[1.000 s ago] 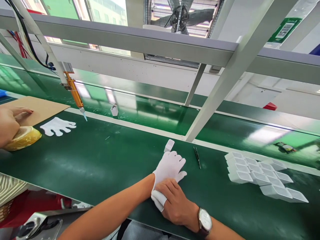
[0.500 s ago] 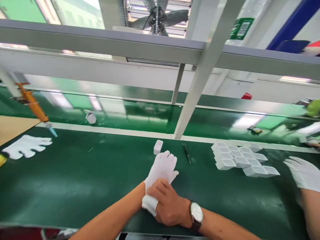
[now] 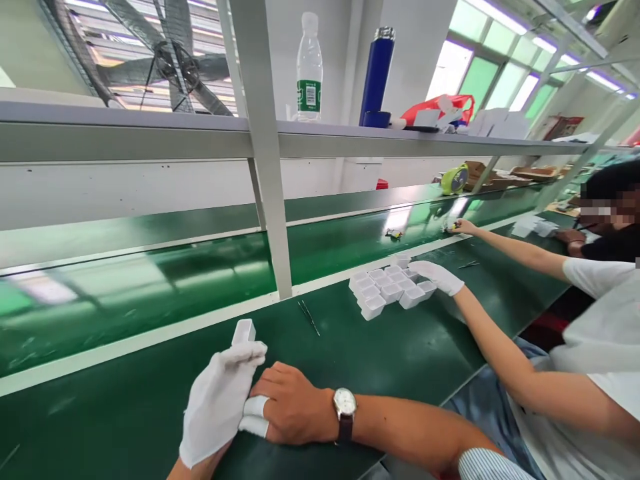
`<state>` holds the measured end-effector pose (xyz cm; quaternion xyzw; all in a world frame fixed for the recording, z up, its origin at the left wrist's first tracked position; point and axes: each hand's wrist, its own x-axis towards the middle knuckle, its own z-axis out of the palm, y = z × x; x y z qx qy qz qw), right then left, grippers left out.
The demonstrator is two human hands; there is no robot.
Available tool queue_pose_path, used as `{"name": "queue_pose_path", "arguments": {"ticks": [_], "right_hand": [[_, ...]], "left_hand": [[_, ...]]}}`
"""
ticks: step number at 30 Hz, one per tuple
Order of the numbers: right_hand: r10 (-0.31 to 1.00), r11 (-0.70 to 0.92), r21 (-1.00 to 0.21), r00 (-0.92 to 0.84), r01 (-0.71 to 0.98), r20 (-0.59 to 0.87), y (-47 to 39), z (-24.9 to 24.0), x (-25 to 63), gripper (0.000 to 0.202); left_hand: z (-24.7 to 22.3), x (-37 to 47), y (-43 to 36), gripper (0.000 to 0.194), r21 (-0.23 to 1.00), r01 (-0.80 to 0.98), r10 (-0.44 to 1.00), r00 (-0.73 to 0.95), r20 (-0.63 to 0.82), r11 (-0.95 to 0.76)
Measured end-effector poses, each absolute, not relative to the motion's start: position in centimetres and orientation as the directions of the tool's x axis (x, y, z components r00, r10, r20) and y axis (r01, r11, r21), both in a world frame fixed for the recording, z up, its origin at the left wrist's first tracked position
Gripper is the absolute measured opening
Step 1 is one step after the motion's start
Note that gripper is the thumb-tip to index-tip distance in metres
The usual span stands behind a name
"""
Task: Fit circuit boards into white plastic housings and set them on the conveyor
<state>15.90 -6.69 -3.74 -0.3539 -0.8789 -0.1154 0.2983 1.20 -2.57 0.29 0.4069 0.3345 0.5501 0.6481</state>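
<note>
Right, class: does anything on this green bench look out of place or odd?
Yes: one small white container sits apart from the cluster of similar containers, near the gloved left hand, so it looks stray.

The brown-strapped, round-faced wristwatch point(image 3: 345, 403) has a pale dial, a silvery metal case and a dark strap. Beyond the watch toward the fingertips, the right hand point(image 3: 293, 407) is ungloved, with 2 short white tubular finger covers point(image 3: 255, 406) fitted over 2 digits. To the left of the watch, the left hand point(image 3: 217, 403) wears 1 plain white fabric glove point(image 3: 213, 420), lightly creased, reaching the wrist. Up the arm from the watch, the forearm is bare as far as 1 finely striped grey-and-white cloth sleeve point(image 3: 493, 465) near the elbow.
</note>
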Motion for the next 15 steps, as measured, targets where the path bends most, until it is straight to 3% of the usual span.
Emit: {"name": "queue_pose_path", "arguments": {"ticks": [5,9,12,15], "right_hand": [[0.519,0.801,-0.024,-0.674,0.598,0.526,-7.8,-3.4,15.6,0.014],[0.417,0.88,-0.023,-0.748,0.474,0.516,-8.5,-3.5,14.8,0.019],[0.518,0.826,-0.179,-0.596,0.534,0.613,-8.7,-3.4,14.6,0.01],[0.602,0.782,-0.376,-0.446,0.497,0.662,-8.8,-3.2,14.9,0.014]], "left_hand": [[1.7,2.3,-2.9,0.046,0.755,-0.633,0.977,0.204,-0.053,0.173],[1.6,2.8,-2.7,0.055,0.776,-0.625,0.992,0.126,-0.01,0.087],[0.8,2.9,-2.6,0.054,0.864,-0.489,0.985,0.047,0.165,-0.122],[0.2,2.8,-2.8,0.044,0.923,-0.183,0.938,0.013,0.346,-0.338]]}}
